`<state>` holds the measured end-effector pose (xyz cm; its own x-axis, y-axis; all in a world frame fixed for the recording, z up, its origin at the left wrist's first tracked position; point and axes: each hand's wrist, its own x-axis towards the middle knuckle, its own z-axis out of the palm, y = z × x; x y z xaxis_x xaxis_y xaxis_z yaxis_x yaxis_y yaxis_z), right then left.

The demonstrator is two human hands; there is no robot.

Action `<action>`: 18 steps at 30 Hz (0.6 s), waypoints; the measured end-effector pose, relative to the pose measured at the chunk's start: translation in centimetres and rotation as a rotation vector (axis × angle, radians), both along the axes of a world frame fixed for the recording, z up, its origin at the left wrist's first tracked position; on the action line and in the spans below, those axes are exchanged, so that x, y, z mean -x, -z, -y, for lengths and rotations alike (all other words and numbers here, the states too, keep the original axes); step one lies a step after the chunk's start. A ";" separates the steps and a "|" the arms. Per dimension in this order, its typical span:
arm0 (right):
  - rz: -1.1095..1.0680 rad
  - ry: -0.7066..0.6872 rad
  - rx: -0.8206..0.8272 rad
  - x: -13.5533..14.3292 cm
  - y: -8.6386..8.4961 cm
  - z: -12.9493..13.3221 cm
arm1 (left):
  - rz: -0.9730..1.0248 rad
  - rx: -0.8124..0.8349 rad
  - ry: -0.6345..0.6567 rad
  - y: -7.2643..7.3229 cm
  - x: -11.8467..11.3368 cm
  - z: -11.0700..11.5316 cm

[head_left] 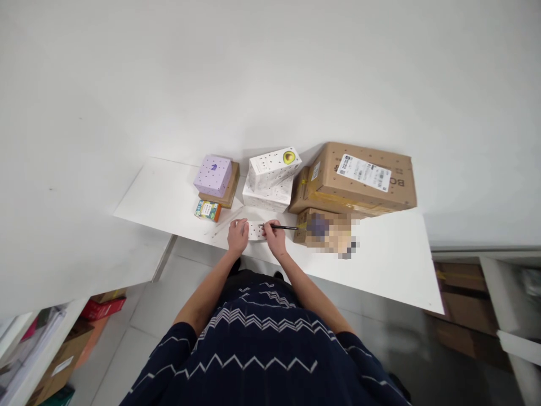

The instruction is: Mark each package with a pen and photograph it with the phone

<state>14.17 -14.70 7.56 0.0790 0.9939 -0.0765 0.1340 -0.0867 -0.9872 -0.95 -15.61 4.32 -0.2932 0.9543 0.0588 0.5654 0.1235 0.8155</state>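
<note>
A small white box (pixel 256 232) with dark dots lies between my hands near the table's front edge. My left hand (pixel 238 237) is closed around its left end. In my right hand (pixel 275 239) is a slim black pen (pixel 284 227), its tip pointing left over the box's top. Whether that tip touches the surface is too small to tell. Behind my hands, a dotted white box with an avocado picture (pixel 274 163) is stacked on another white box (pixel 267 197). A small green and orange box (pixel 207 210) lies left of my left hand.
A purple box (pixel 213 175) sits on a brown box (pixel 230 194) at the back left. Large cardboard boxes (pixel 359 175) stand on the right, with a partly blurred carton (pixel 302 228) in front. The white table (pixel 393 259) meets a wall behind.
</note>
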 end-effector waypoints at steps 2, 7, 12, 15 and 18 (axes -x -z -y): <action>-0.042 0.061 0.027 -1.3 0.1 1.1 | -0.014 0.017 0.002 -0.1 0.0 0.0; 0.249 0.087 0.247 -5.7 2.2 4.1 | -0.045 0.052 -0.002 -0.2 0.0 0.0; 0.479 -0.056 0.473 -7.1 5.4 4.3 | -0.099 0.089 0.006 -0.7 0.0 -0.1; 0.551 -0.104 0.550 -6.8 6.8 3.3 | -0.131 0.111 0.015 -1.0 0.0 -0.2; 0.588 -0.112 0.576 -6.7 7.3 2.5 | -0.154 0.121 0.025 -1.2 0.1 -0.2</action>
